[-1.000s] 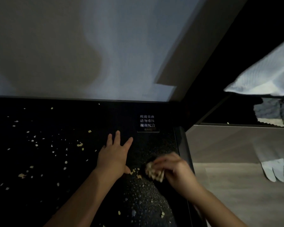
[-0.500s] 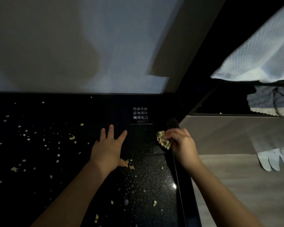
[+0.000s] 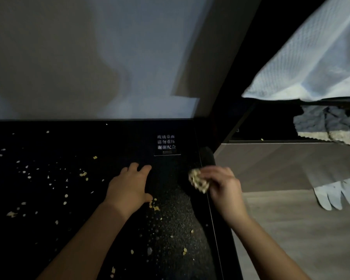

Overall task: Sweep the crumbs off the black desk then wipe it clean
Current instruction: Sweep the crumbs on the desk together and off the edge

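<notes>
Many crumbs [image 3: 83, 174] are lying on the black worktop [image 3: 49, 249], nearer than and left of the left grip [image 3: 129, 188], which is resting flat and released. Right of it, the right grip [image 3: 220, 186] is clenching a yellowish wad [image 3: 197, 180] at the worktop's edge.

The blurred right hand [image 3: 223, 188] covers part of the pale wad [image 3: 197, 179]; right of that grip, a white glove [image 3: 335, 197] is cropped.

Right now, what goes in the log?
left hand: flat on desk | right hand: grips wad at desk's right edge | crumbs: still scattered
</notes>
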Demonstrator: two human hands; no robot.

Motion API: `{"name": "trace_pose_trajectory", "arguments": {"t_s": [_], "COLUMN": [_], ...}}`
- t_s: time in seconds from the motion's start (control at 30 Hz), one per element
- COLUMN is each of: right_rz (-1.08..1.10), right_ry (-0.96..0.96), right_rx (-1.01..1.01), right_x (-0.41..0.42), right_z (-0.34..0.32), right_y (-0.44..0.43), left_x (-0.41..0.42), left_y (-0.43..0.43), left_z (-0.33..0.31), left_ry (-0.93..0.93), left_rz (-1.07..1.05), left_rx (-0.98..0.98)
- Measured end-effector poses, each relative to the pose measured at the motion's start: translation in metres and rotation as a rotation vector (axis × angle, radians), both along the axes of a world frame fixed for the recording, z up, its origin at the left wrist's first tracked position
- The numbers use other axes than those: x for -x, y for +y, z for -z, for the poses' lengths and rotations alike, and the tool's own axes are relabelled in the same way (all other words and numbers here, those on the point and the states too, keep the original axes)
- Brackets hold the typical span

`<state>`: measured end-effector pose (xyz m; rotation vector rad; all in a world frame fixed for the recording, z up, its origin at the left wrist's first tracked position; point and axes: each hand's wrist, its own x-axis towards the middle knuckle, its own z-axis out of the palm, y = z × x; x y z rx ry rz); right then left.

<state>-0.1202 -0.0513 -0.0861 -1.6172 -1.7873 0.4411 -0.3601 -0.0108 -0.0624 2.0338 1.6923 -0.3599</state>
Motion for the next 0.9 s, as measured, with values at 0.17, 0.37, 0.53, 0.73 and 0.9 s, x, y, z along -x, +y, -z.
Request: {"name": "trace_pose_trajectory", "arguments": {"t_s": [0.17,0.37,0.53,0.73,0.9], "right_rz": [0.084,0.13,0.158,0.1,0.078], "right_ry": [-0.238,-0.389,-0.553,-0.511,-0.491], "right_rx": [-0.081,0.078,0.255,0.154,0.155], "right_x": [0.013,0.018,0.02,0.012,-0.001], "right_z": [0.003,0.015,0.018,0.015,0.015], "right_y": [0.096,0.165,0.178,0.112,0.043], "left_x": [-0.019,-0.017,-0.016,-0.02,-0.021], "left_y": [0.033,0.061,0.064,0.048,0.022], "left_z": [0.009,0.021,0.023,0.014,0.009], "left_ry": [-0.074,-0.082,-0.095,-0.046,-0.02], "left_rz": [-0.017,-0.021,-0.021,-0.006,-0.018], "left_rx": [-0.117,-0.054,0.003,0.063,0.118]}}
